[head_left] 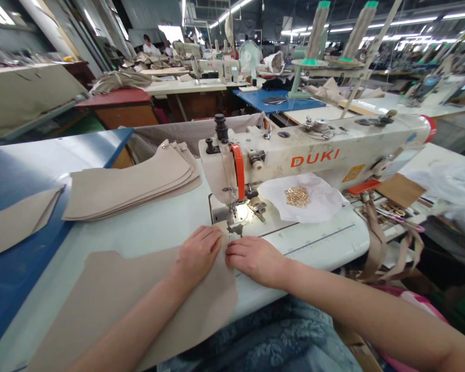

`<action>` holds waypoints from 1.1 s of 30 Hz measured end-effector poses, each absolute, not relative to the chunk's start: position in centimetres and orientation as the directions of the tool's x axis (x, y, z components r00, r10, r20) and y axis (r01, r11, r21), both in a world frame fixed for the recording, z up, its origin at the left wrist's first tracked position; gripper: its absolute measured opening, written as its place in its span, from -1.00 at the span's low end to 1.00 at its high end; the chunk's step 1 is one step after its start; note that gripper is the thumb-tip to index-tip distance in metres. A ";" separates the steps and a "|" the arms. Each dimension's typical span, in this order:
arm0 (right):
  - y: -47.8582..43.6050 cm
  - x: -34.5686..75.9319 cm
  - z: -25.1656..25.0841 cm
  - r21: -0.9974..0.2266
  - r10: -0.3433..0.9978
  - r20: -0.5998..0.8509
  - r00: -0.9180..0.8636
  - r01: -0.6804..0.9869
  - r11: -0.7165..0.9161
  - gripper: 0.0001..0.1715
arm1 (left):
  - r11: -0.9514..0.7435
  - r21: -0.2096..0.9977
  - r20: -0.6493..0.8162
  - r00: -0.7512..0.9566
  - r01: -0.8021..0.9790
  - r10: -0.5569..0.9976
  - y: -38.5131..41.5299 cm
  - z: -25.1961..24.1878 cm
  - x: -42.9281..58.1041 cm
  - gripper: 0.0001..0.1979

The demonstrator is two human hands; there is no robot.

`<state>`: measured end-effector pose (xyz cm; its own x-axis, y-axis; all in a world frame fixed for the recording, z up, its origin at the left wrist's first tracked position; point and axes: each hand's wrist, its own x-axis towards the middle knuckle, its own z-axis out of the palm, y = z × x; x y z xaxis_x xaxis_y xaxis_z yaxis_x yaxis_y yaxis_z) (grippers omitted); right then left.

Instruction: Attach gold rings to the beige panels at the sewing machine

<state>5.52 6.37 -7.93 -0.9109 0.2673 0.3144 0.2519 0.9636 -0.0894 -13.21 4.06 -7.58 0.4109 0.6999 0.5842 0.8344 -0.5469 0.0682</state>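
Note:
A large beige fabric panel (139,299) lies across the pale work table, with its upper corner near the needle area of a white sewing machine (271,150) marked DUKI. My left hand (199,253) rests on that corner with fingers curled down, closed on the fabric. Close beside it, my right hand (256,258) pinches the panel's right edge; its fingertips are partly hidden. Just beyond both hands are the lit presser foot (234,206) and a metal guide (258,208) on the machine bed.
Left of the machine sits a stack of cut beige panels (132,181). More panels (19,219) lie on a blue table (19,279). Small gold metal pieces (297,197) lie on white cloth (269,194) under the machine arm. Beige straps (375,243) hang at the right.

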 end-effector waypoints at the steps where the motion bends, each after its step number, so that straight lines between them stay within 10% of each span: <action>1: 6.4 5.5 -8.0 -0.093 0.270 0.319 -0.909 0.253 0.963 -0.87 | -0.548 0.066 0.587 0.412 0.834 0.697 4.1 -7.5 -13.2 -0.76; 33: 6.3 5.6 -8.0 -0.106 0.268 0.374 -0.888 0.246 0.963 -0.83 | -0.549 0.026 0.579 0.436 0.835 0.689 4.2 -7.6 -12.9 -0.82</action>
<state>5.65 6.27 -7.99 -0.8876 0.2683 0.3744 0.2462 0.9633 -0.1065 -12.92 4.16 -7.58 0.4358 0.6894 0.5787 0.8352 -0.5494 0.0255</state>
